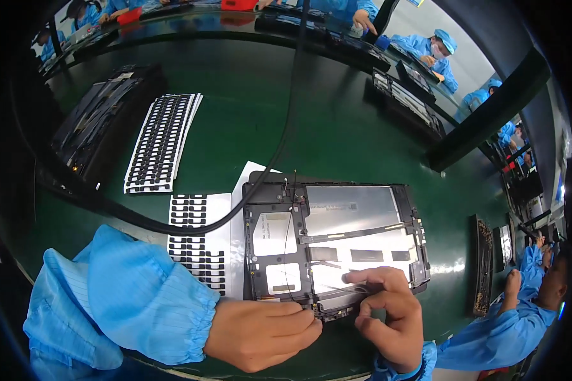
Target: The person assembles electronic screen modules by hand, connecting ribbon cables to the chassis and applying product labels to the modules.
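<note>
At near bench edge: left hand [260, 333], fingers pinched shut at lower edge of opened tablet chassis [337, 244]; what they pinch too small to tell. Right hand [391, 314] just beside, fingers curled, index pressing thin strip on chassis lower part. Chassis lies flat on green bench [337, 127], partly over white sheet of black pads [200, 244]. Black cable [279, 146] crosses above. Farther left: second pad sheet [162, 143], dark tray [98, 124]. Far side: other workers in blue.

An electronics assembly line: blue-gowned workers [426, 47] along a green bench [337, 133].
</note>
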A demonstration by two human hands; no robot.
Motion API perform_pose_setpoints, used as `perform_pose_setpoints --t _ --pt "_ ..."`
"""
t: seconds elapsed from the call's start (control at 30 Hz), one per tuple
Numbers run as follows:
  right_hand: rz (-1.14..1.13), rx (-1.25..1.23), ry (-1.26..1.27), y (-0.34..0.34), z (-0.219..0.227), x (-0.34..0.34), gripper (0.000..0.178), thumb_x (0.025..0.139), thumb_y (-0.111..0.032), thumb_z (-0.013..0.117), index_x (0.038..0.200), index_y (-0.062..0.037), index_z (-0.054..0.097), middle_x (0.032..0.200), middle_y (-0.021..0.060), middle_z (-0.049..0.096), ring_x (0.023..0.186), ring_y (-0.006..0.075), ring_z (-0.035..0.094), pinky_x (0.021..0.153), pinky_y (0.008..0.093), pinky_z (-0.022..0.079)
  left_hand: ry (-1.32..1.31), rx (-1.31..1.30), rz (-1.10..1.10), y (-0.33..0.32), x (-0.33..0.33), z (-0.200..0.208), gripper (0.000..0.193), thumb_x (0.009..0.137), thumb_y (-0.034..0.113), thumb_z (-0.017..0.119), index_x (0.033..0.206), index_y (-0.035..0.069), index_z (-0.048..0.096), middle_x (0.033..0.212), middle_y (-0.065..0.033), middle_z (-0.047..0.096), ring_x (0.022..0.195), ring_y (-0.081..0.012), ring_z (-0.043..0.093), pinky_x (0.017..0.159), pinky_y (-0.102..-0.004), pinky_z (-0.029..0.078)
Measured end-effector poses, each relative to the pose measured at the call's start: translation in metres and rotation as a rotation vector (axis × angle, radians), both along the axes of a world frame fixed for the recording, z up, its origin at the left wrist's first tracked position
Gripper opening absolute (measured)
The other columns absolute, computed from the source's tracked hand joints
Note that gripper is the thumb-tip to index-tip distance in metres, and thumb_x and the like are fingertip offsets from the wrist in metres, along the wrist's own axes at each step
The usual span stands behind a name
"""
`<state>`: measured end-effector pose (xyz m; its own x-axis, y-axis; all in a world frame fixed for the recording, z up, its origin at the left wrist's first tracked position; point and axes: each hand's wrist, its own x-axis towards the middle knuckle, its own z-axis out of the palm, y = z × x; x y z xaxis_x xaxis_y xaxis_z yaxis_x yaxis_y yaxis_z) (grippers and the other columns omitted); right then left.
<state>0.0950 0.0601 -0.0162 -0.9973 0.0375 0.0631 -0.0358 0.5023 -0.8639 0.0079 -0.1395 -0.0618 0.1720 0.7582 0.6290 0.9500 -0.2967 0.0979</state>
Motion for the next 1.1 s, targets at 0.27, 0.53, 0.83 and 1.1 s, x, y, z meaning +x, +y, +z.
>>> perform_pose_setpoints --t 0.27,0.53,0.83,1.1 --pt "-0.020 0.020 -0.005 -0.002 0.002 -0.002 0.007 0.056 -0.003 0.057 0.061 0.0002 0.053 0.104 0.0168 0.056 0.097 0.0228 0.048 0.082 0.0303 0.037 -0.040 -0.029 0.039 0.001 0.003 0.006 0.019 0.069 0.002 0.052 0.082 -0.009 0.061 0.095 -0.0171 0.057 0.082 -0.0247 0.059 0.069 -0.0294 0.050" --pt "-0.002 0.124 0.000 -0.003 0.001 -0.002 0.007 0.057 -0.004 0.058 0.060 -0.0005 0.053 0.106 0.0142 0.054 0.097 0.0214 0.049 0.078 0.0284 0.037 -0.059 -0.024 -0.004 0.003 0.002 0.006 0.022 0.070 0.006 0.051 0.084 -0.009 0.060 0.097 -0.0180 0.057 0.085 -0.0251 0.058 0.070 -0.0291 0.049" --pt "0.000 0.087 -0.003 0.007 0.004 0.001 0.007 0.057 -0.001 0.059 0.063 0.0017 0.058 0.103 0.0156 0.054 0.093 0.0224 0.053 0.079 0.0302 0.041 0.078 -0.070 0.054 0.017 0.003 0.010 0.022 0.071 0.003 0.050 0.086 -0.009 0.060 0.101 -0.0179 0.056 0.086 -0.0233 0.056 0.073 -0.0288 0.048" --pt "0.011 0.066 0.078 0.007 0.000 0.007 0.018 0.054 0.000 0.068 0.069 0.0007 0.060 0.099 0.0165 0.055 0.092 0.0251 0.053 0.079 0.0319 0.042 0.058 -0.087 0.057 0.016 0.004 0.010 0.023 0.072 0.003 0.050 0.088 -0.008 0.060 0.103 -0.0172 0.057 0.087 -0.0227 0.057 0.075 -0.0287 0.047"
